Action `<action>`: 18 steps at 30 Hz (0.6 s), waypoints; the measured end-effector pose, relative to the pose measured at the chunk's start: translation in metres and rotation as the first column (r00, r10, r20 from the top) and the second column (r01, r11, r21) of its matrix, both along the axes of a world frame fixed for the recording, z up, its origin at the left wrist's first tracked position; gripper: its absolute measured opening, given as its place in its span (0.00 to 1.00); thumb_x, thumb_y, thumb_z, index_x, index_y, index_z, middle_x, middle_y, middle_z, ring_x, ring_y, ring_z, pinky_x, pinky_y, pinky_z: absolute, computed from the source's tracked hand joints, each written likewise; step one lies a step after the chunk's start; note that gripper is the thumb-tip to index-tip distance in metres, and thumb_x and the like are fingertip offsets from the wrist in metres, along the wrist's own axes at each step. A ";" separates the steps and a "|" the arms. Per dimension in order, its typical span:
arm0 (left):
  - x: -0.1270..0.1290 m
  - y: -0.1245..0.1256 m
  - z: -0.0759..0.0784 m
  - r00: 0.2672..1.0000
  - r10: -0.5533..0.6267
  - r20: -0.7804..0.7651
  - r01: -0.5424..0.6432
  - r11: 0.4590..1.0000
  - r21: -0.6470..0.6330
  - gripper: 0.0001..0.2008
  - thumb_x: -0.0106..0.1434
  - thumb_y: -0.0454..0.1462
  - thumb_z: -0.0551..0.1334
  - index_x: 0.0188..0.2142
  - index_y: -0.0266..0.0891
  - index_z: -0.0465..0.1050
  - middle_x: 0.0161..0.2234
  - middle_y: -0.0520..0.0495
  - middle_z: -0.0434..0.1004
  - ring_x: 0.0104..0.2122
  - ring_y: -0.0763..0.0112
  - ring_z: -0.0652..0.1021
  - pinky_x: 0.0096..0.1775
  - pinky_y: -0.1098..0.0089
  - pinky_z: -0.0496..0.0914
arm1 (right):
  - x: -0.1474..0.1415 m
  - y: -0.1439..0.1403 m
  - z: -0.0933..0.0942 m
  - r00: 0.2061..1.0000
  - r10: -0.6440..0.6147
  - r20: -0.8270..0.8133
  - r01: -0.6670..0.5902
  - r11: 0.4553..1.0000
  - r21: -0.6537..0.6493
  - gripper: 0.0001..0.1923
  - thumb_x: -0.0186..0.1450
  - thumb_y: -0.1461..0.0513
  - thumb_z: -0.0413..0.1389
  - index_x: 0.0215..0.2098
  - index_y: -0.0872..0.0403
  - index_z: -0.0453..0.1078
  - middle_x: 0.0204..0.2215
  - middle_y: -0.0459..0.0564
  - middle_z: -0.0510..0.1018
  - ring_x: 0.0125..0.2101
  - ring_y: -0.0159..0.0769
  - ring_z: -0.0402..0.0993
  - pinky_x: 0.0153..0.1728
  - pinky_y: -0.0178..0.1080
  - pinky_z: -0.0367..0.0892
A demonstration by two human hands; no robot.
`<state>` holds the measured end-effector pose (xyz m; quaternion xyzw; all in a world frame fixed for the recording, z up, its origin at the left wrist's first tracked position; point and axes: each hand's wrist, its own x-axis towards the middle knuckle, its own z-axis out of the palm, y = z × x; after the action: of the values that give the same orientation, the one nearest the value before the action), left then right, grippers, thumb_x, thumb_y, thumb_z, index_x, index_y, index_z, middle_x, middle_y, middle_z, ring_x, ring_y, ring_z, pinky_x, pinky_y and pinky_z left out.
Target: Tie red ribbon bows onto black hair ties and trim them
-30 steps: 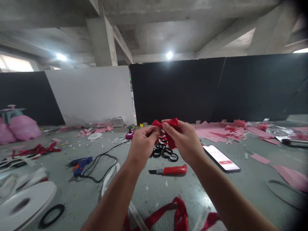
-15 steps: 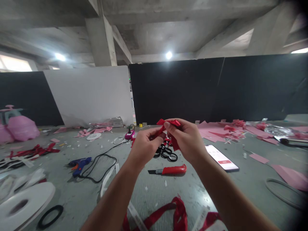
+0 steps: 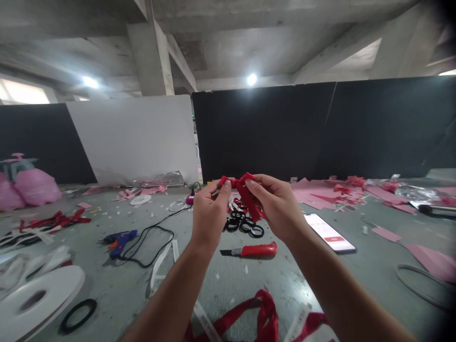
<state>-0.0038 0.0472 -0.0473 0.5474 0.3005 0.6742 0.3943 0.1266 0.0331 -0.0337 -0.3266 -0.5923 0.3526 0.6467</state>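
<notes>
- Red ribbon bow [image 3: 245, 192] sits pinched between both hands, raised above the grey floor [image 3: 228, 280] at the middle of the view.
- Left hand [image 3: 209, 213] is clenched on the bow's left loop, thumb and forefinger pressed together at its top edge.
- Right hand [image 3: 276, 206] grasps the bow's right side, fingertips [image 3: 249, 183] curled over the top while a ribbon tail hangs down past the palm.
- Black rings [image 3: 245, 227] lie in a cluster on the floor just beyond the hands, partly hidden behind them.
- Red utility knife [image 3: 254, 250] lies flat at 6 o'clock from the bow, blade end pointing left.
- Phone [image 3: 329, 232] with a lit screen lies at 4 o'clock from the right hand, near its wrist.
- Blue glue gun [image 3: 119, 238] rests at 8 o'clock from the left hand, well apart, with a black cord [image 3: 149, 247] looping beside it.
- White tape roll [image 3: 35, 299] lies at the lower left edge, a single black ring [image 3: 77, 315] just beside it.
- Loose red ribbon [image 3: 256, 316] trails across the floor between the forearms.
- Pink paper scraps [image 3: 320, 194] are spread at 2 o'clock, near the black panel.
</notes>
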 end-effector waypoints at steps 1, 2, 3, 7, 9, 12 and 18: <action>0.000 0.001 0.000 0.999 0.022 0.024 -0.022 1.000 -0.005 0.11 0.59 0.44 0.65 0.36 0.39 0.79 0.21 0.54 0.67 0.19 0.79 0.64 0.22 0.76 0.60 | -0.001 0.001 -0.001 1.000 -0.018 0.000 0.018 1.000 -0.002 0.11 0.62 0.56 0.60 0.38 0.54 0.77 0.28 0.49 0.79 0.27 0.31 0.73 0.27 0.35 0.68; 0.000 0.001 0.000 0.998 0.043 0.049 -0.042 0.999 -0.010 0.11 0.59 0.44 0.65 0.35 0.39 0.78 0.22 0.53 0.69 0.19 0.79 0.65 0.22 0.76 0.60 | -0.002 0.001 -0.002 1.000 -0.027 0.002 0.027 1.000 -0.006 0.11 0.62 0.56 0.60 0.37 0.54 0.77 0.28 0.49 0.79 0.27 0.32 0.73 0.28 0.36 0.69; -0.001 0.002 0.000 0.995 0.063 0.074 -0.062 0.998 -0.013 0.10 0.59 0.43 0.65 0.34 0.39 0.78 0.23 0.52 0.71 0.19 0.79 0.66 0.22 0.76 0.60 | -0.003 0.002 -0.003 1.000 -0.025 0.004 0.025 1.000 -0.008 0.11 0.62 0.56 0.60 0.37 0.54 0.77 0.29 0.50 0.79 0.28 0.32 0.74 0.29 0.37 0.70; -0.003 0.003 0.000 0.982 0.132 0.132 -0.133 0.991 0.003 0.09 0.60 0.43 0.64 0.33 0.39 0.76 0.26 0.50 0.74 0.21 0.77 0.69 0.22 0.76 0.60 | -0.009 0.003 -0.005 0.997 0.062 -0.037 -0.063 0.998 -0.018 0.10 0.62 0.56 0.60 0.36 0.54 0.77 0.29 0.50 0.79 0.28 0.33 0.74 0.32 0.39 0.72; -0.003 0.003 -0.001 0.975 0.163 0.148 -0.167 0.986 0.014 0.09 0.61 0.43 0.63 0.34 0.40 0.75 0.27 0.50 0.74 0.22 0.77 0.70 0.22 0.76 0.61 | -0.011 0.003 -0.006 0.998 0.052 -0.047 -0.053 0.998 -0.026 0.09 0.61 0.57 0.60 0.35 0.54 0.77 0.28 0.49 0.78 0.26 0.31 0.73 0.30 0.37 0.70; -0.002 0.004 -0.001 0.972 0.179 0.150 -0.184 0.983 0.019 0.10 0.62 0.44 0.63 0.35 0.40 0.74 0.28 0.50 0.74 0.23 0.77 0.70 0.23 0.76 0.62 | -0.013 0.004 -0.007 0.999 -0.012 -0.037 0.012 1.000 -0.024 0.09 0.62 0.57 0.60 0.33 0.54 0.76 0.24 0.46 0.76 0.24 0.28 0.70 0.26 0.33 0.65; -0.002 0.005 -0.001 0.998 -0.022 0.057 0.025 0.998 -0.050 0.17 0.59 0.50 0.64 0.28 0.37 0.72 0.22 0.53 0.68 0.20 0.79 0.66 0.23 0.76 0.61 | -0.009 0.009 -0.010 0.994 0.009 -0.106 -0.007 1.000 0.022 0.09 0.64 0.56 0.58 0.35 0.54 0.73 0.26 0.46 0.76 0.26 0.29 0.71 0.28 0.34 0.67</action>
<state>-0.0059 0.0520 -0.0479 0.5216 0.2997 0.6768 0.4243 0.1176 0.0425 -0.0441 -0.2982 -0.5623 0.3655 0.6792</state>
